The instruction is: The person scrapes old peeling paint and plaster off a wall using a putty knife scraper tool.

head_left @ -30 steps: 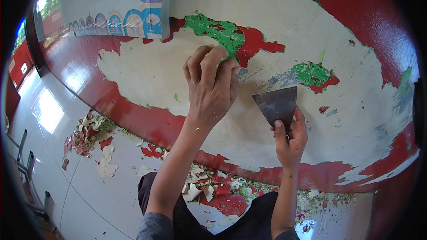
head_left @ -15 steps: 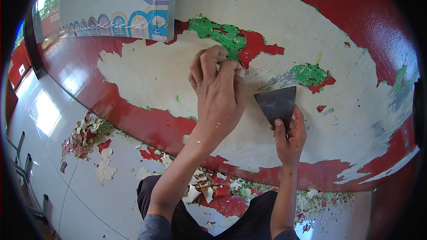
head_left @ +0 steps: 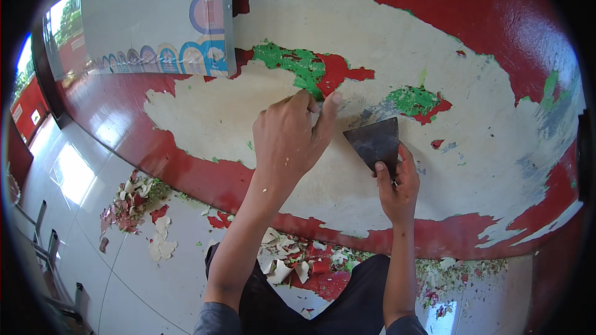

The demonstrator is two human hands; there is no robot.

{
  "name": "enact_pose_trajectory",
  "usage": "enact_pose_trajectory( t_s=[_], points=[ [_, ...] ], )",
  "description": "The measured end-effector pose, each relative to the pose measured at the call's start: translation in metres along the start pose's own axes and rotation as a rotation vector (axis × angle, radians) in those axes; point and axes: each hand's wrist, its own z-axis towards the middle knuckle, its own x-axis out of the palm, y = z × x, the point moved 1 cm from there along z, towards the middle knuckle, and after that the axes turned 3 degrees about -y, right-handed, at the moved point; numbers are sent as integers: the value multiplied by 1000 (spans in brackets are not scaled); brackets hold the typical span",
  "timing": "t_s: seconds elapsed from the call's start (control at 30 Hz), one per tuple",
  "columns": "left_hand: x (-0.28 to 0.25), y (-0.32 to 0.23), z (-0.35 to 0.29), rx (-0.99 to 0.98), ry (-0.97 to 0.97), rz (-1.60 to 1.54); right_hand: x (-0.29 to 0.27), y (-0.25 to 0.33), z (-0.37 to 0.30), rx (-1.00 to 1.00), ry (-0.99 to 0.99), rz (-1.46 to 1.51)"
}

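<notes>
In my right hand [head_left: 399,189] is a scraper with a dark, flared flat blade [head_left: 376,139], its wide edge pointing up and lying close to the bared wall. My left hand [head_left: 287,131] is raised at the lower tip of a leftover patch of green paint [head_left: 298,65] and red paint [head_left: 338,73]. Its fingers are bent in and the thumb reaches up beside them, in a pinch against the paint's edge. What lies between the fingertips is hidden. Small pale flecks stick to that hand and wrist. A second green patch [head_left: 413,100] remains above the blade.
Glossy red paint [head_left: 459,0] surrounds the cream bared area [head_left: 205,111]. A clear-covered board [head_left: 155,18] hangs at the upper left. Paint flakes lie heaped on the tiled floor [head_left: 133,201] and between my knees [head_left: 323,276]. Dark metal legs [head_left: 46,242] stand far left.
My left hand has turned and shifted slightly down along the paint edge. The view has moved a little, and the right hand keeps the scraper in nearly the same place.
</notes>
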Motion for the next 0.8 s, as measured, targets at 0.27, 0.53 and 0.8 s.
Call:
enact_pose_trajectory(
  t_s=[0.27,0.53,0.8],
  points=[
    [4,4,8,-45,43,-181,1,-1,1,-45,2,-1],
    [7,9,15,-415,203,-723,2,-4,3,-65,3,-35],
    [6,32,18,-664,344,-1235,2,-4,1,-77,5,-9]
  ],
)
